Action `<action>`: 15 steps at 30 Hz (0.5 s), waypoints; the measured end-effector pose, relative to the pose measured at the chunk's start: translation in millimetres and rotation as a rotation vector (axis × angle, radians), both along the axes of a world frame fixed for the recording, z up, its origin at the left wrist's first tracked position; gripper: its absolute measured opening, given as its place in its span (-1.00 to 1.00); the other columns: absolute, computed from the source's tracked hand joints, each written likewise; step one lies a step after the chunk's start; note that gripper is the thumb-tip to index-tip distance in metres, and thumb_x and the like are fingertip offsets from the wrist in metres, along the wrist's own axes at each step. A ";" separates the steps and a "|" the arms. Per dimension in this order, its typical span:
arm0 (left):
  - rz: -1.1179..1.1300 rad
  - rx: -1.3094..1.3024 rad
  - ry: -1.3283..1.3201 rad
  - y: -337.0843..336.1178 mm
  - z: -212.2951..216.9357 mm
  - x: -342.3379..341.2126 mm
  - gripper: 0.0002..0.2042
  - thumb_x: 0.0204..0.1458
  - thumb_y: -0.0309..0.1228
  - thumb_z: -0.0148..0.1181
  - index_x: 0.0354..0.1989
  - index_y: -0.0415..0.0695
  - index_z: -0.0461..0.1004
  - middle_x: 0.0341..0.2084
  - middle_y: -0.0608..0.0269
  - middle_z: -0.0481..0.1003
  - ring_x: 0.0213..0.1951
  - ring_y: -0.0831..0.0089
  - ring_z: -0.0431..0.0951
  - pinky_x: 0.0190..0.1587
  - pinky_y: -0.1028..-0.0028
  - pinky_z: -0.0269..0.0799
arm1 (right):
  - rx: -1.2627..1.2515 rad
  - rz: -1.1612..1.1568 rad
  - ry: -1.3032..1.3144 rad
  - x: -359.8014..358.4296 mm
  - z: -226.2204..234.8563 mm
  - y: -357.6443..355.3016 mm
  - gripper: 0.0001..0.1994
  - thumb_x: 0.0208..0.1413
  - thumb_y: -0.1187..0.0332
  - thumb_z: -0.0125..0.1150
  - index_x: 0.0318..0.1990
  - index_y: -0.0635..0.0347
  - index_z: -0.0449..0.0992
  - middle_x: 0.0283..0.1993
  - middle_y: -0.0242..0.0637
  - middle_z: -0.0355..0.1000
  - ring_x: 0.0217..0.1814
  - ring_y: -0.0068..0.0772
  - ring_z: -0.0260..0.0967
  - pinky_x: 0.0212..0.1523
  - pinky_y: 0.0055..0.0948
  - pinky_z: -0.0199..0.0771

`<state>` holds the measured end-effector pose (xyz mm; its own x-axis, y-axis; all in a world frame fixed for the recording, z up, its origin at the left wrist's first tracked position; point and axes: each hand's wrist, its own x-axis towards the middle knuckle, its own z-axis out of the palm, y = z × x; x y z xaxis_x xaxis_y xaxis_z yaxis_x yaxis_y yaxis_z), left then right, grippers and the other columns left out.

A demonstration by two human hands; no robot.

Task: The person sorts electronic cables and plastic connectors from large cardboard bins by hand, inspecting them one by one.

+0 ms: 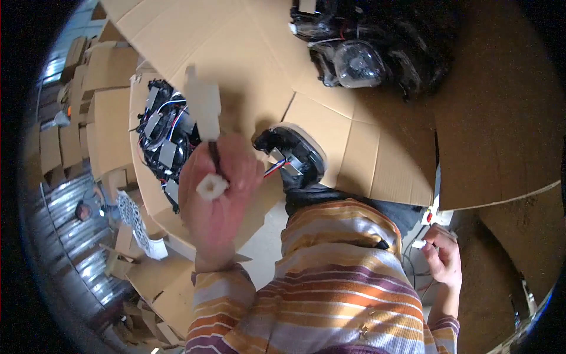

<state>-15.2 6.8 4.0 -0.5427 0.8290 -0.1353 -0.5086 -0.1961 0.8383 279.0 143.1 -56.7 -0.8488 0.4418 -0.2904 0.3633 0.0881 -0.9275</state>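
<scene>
— How much room does the person have to move in there?

— Little. A big sheet of flattened cardboard (365, 147) spreads ahead of them, its near edge ending just above their striped sleeve (318, 295). Stacked cardboard boxes (65, 135) crowd the left side. Bare floor shows only in a narrow strip between the sheet and the left forearm.

— And the hands?

— The left hand (219, 197) is raised, fingers clamped on 2 white plastic connectors (203, 106) joined by a dark cable; 1 sticks up above the fist, the other pokes out toward us. The right hand (443, 255) sits low at the right, fingers pinched on a small white connector (420, 243) with thin wires trailing down.

— Any containers?

— 1 open cardboard box (141, 177) left of the raised hand, filled with tangled black wire harnesses (165, 138). A black lamp unit (292, 156) with red and blue wires lies on the sheet just right of the fist, and a headlight assembly (359, 56) rests at the far edge.
</scene>
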 end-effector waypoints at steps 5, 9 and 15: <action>0.122 0.075 0.001 2.8 20.4 0.2 -0.76 0.00 -0.32 -0.20 -0.60 -0.21 0.18 -0.69 0.28 0.12 -0.61 0.52 0.11 -0.51 0.52 0.02 | 0.008 0.032 -0.025 8.2 8.0 -3.8 -0.91 -0.23 0.50 -0.07 -0.65 0.33 0.24 -0.64 -0.24 0.21 -0.60 -0.31 0.13 -0.54 -0.46 0.12; 0.231 0.052 -0.006 0.7 21.9 -5.9 -0.78 0.00 -0.34 -0.19 -0.60 -0.20 0.18 -0.68 0.29 0.13 -0.60 0.51 0.12 -0.49 0.51 0.04 | 0.009 0.022 -0.012 5.4 10.5 -6.3 -0.92 -0.21 0.52 -0.06 -0.63 0.34 0.25 -0.64 -0.25 0.21 -0.61 -0.35 0.11 -0.55 -0.48 0.11; 0.409 0.004 0.399 -63.8 69.1 -45.4 -0.82 -0.05 -0.37 -0.11 -0.63 -0.08 0.11 -0.68 0.39 0.08 -0.65 0.59 0.04 -0.55 0.59 0.00 | 0.004 0.030 -0.029 7.1 14.3 -1.6 -0.95 -0.21 0.56 -0.05 -0.61 0.34 0.28 -0.63 -0.26 0.22 -0.61 -0.37 0.13 -0.55 -0.51 0.12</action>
